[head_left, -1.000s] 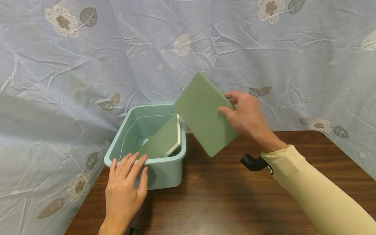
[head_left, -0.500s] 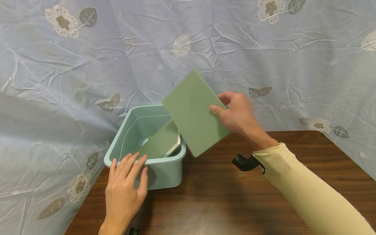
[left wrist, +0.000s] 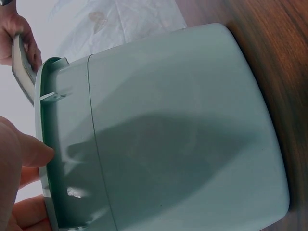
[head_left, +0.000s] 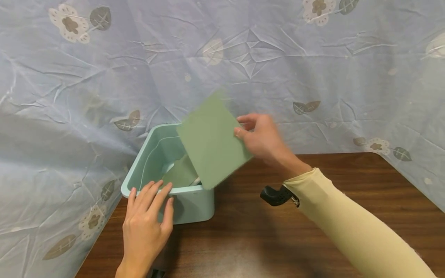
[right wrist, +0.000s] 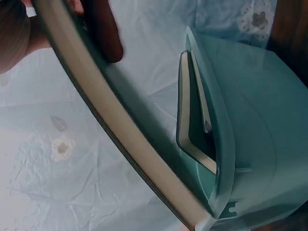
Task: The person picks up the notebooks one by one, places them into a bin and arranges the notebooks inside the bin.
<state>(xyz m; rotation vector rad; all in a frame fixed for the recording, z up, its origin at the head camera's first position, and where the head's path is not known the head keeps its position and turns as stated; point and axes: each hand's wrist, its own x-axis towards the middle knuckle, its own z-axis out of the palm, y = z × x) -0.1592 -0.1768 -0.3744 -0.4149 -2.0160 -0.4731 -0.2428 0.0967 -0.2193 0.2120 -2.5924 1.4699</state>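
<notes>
My right hand (head_left: 265, 137) pinches a plain green hardcover notebook (head_left: 213, 144) by its right edge, thumb on the near cover. The notebook hangs tilted above the right side of a pale teal plastic bin (head_left: 194, 206), its low corner overlapping the rim in the head view. Cream page edges (right wrist: 113, 108) show in the right wrist view. Inside the bin leans another green notebook (head_left: 180, 172), partly hidden by the held one; behind it a thinner pale-edged item (right wrist: 201, 91) shows. My left hand (head_left: 147, 222) rests its fingertips on the bin's near rim, fingers extended, thumb by the outer wall.
The bin stands on the left of a dark wood table (head_left: 250, 231). A pale blue floral curtain (head_left: 243, 58) hangs close behind and along the left side. A black wrist mount (head_left: 276, 195) sticks out below my right sleeve.
My right hand has carried the notebook left, from beside the bin to over its right side, covering more of the notebook inside. The left hand stays at the rim.
</notes>
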